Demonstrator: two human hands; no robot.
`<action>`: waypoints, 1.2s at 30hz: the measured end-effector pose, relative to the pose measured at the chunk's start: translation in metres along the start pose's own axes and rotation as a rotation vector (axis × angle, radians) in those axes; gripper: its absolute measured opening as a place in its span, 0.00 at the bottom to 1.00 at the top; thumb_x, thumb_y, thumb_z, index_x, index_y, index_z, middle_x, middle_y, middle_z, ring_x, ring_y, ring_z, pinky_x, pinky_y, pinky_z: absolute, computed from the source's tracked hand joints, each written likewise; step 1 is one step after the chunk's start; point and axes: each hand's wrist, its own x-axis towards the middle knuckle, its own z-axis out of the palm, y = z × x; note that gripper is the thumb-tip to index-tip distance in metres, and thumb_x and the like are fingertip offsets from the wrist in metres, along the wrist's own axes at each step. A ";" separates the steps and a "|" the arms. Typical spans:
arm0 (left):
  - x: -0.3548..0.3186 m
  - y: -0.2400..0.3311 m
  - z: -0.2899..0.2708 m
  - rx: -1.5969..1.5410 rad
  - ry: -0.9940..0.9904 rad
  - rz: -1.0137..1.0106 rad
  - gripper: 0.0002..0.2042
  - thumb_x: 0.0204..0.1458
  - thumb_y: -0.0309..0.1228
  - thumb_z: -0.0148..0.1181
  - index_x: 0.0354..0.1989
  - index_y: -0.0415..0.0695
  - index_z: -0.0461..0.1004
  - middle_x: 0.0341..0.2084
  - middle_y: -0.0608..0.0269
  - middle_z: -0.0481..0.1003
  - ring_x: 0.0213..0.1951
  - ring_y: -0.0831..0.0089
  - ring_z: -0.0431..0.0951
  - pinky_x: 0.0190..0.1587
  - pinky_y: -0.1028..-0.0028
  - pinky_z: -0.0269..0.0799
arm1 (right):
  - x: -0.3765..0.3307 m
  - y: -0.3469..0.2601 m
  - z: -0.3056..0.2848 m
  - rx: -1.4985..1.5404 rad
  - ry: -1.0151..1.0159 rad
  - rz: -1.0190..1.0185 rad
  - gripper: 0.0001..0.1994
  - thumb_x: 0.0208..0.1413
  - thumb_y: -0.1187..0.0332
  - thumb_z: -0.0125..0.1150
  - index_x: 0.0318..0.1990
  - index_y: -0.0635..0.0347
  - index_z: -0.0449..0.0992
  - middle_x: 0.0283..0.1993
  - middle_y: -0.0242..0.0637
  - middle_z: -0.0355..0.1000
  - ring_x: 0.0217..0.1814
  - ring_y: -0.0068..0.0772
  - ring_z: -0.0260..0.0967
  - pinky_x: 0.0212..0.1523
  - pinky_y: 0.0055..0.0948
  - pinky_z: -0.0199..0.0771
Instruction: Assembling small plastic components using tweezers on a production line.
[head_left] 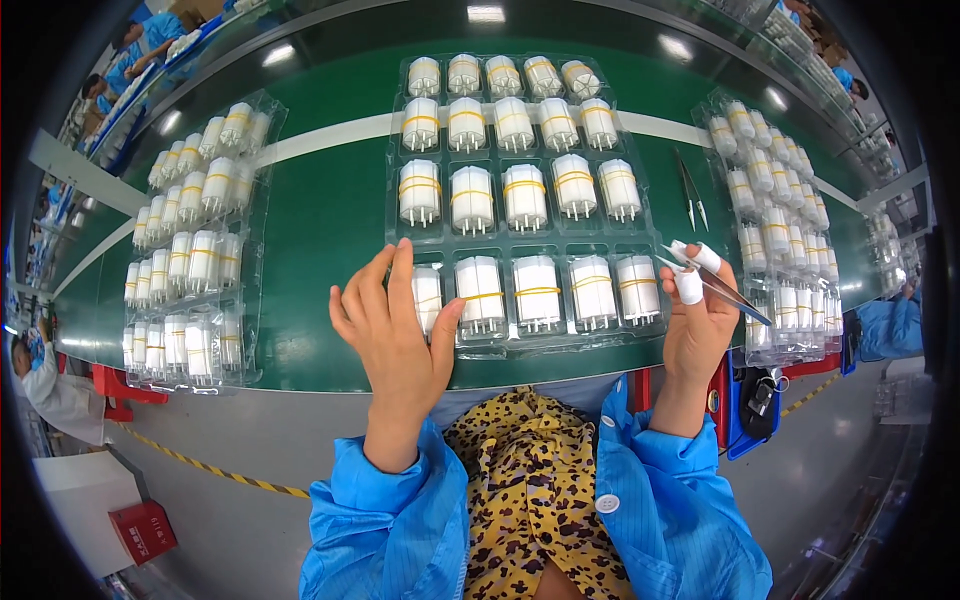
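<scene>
In front of me lies a clear plastic tray [545,243] with rows of white cylindrical parts, each with a yellow band and metal pins at one end. My left hand [398,318] rests at the tray's near left corner, fingers spread over a white cylinder [426,296] that it partly hides. The left thumb reaches toward the neighbouring cylinder [480,297]; whether it touches cannot be told. Right of the tray, my right hand [698,318], with white covers on some fingertips, holds metal tweezers [738,297], their tips pointing left above the tray's near right corner.
A second pair of tweezers [691,190] lies on the green table [330,215] beyond my right hand. More filled trays stand at the left [250,290] and at the right [735,210]. A blue bin [742,420] hangs below the table edge. Other people work in the background.
</scene>
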 end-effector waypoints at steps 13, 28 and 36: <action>0.011 0.025 -0.004 0.132 -0.049 0.170 0.23 0.49 0.44 0.58 0.52 0.45 0.69 0.53 0.58 0.64 0.56 0.56 0.59 0.60 0.43 0.33 | -0.005 0.001 -0.003 0.074 -0.048 0.105 0.12 0.54 0.75 0.59 0.45 0.70 0.71 0.39 0.43 0.74 0.34 0.30 0.75 0.36 0.23 0.77; -0.002 0.066 -0.013 -1.398 -0.278 -0.102 0.20 0.45 0.19 0.63 0.50 0.35 0.70 0.39 0.58 0.74 0.31 0.79 0.71 0.31 0.81 0.67 | -0.041 -0.015 0.047 -0.322 -0.420 -0.253 0.17 0.44 0.78 0.67 0.44 0.68 0.73 0.44 0.43 0.68 0.42 0.34 0.75 0.42 0.27 0.78; -0.002 0.058 -0.015 -1.696 -0.429 -0.142 0.15 0.50 0.16 0.56 0.48 0.34 0.71 0.43 0.53 0.71 0.40 0.73 0.73 0.42 0.76 0.70 | -0.038 -0.015 0.046 -0.090 -0.492 -0.073 0.17 0.43 0.77 0.68 0.43 0.66 0.74 0.43 0.42 0.68 0.44 0.35 0.74 0.44 0.29 0.77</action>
